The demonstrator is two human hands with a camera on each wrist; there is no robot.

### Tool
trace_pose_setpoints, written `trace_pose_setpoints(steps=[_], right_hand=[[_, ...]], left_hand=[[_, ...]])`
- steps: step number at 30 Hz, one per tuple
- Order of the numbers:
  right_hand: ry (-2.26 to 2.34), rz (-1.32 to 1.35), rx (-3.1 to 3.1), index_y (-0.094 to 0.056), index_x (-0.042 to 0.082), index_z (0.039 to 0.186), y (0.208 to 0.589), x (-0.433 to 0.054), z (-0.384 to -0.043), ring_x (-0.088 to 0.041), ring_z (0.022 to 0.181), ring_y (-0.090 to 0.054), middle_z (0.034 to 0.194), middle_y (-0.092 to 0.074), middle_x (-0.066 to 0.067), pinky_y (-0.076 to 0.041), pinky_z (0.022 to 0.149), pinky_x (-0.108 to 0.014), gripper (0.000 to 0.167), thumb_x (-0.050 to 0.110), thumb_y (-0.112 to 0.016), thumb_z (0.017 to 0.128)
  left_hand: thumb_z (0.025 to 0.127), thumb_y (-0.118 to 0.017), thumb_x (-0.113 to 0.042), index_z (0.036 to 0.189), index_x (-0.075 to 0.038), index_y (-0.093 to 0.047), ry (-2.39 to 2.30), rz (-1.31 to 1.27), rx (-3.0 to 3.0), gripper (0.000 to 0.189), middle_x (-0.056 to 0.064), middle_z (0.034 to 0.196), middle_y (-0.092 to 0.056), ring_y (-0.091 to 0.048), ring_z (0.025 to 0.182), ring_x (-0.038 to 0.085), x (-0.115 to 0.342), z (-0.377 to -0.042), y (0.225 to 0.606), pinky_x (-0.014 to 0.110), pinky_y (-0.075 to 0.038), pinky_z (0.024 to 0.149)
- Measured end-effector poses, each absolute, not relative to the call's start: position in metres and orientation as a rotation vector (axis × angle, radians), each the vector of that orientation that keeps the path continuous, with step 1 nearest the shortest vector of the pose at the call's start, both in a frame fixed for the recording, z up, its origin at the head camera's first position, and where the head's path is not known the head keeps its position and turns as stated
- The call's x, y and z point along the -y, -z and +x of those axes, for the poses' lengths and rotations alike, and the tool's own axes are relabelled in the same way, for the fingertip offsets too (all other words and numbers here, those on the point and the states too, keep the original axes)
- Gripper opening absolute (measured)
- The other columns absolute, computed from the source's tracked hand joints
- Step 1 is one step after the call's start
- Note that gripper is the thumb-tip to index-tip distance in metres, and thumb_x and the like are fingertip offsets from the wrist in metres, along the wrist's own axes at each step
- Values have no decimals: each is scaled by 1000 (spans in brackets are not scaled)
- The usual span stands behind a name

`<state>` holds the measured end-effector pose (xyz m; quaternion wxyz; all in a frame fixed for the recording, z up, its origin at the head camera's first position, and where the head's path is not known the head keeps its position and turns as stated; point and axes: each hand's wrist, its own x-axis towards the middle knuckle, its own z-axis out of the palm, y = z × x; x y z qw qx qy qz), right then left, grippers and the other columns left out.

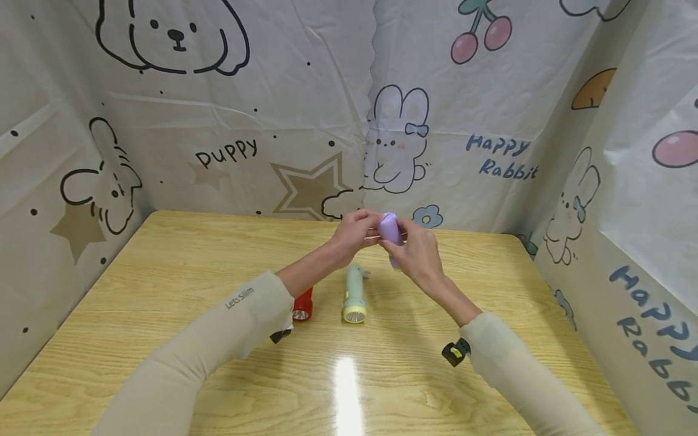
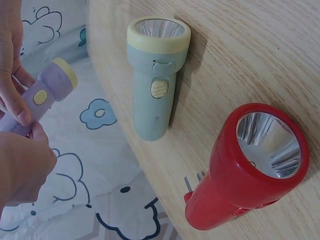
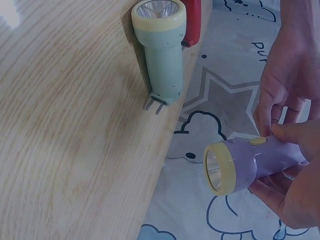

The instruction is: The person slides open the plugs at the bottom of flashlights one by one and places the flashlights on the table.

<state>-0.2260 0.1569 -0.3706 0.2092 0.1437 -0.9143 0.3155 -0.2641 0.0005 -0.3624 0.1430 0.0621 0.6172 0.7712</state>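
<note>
In the head view, a purple flashlight (image 1: 389,230) is held up over the table's far part, between both hands. My right hand (image 1: 418,251) grips its barrel, thumb on one side and fingers on the other. At the tail end, the fingers of my left hand (image 1: 353,235) pinch the flashlight. Its pale yellow head points down toward the near side, and the yellow switch (image 3: 258,141) shows in the right wrist view. A mint green flashlight (image 2: 154,80) and a red flashlight (image 2: 250,165) lie on the table, metal plug prongs (image 3: 156,106) sticking out of the green one's tail.
The wooden table (image 1: 403,363) runs back to a cloth wall (image 1: 305,103) printed with cartoon animals, with cloth sides left and right. In the head view, my left sleeve (image 1: 234,321) partly covers the red flashlight. A small black device (image 1: 455,351) sits by the right cuff.
</note>
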Motion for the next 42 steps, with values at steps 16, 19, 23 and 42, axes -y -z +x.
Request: trace_pose_setpoints(steps=[16, 19, 23, 42], right_hand=[[-862, 413, 2536, -66, -3, 113, 370, -157, -226, -28, 86, -68, 99, -71, -17, -60, 72, -41, 38, 17, -82, 85], [-862, 414, 2538, -66, -3, 113, 369, -156, -226, -28, 86, -68, 99, -71, -17, -60, 72, -41, 38, 17, -82, 85], [-856, 417, 2539, -67, -3, 112, 368, -156, -225, -28, 86, -68, 99, -71, -17, -60, 71, -41, 37, 17, -83, 85], [-853, 416, 2545, -67, -2, 110, 369, -156, -225, -27, 86, -68, 98, -71, -16, -60, 72, -41, 36, 17, -83, 84]], left_hand=[[104, -54, -14, 111, 3, -60, -2224, 166, -1790, 19, 19, 122, -60, -62, 100, 25, 0, -264, 362, 37, -54, 94], [104, -54, -14, 111, 3, -60, -2224, 166, -1789, 19, 19, 122, -59, -62, 101, 26, 0, -264, 362, 36, -55, 93], [104, -54, -15, 110, 3, -60, -2220, 172, -1788, 19, 19, 121, -59, -62, 101, 26, 0, -264, 362, 36, -55, 94], [103, -58, -17, 106, 1, -59, -2225, 156, -1809, 18, 18, 118, -60, -63, 99, 26, -1, -265, 363, 36, -56, 92]])
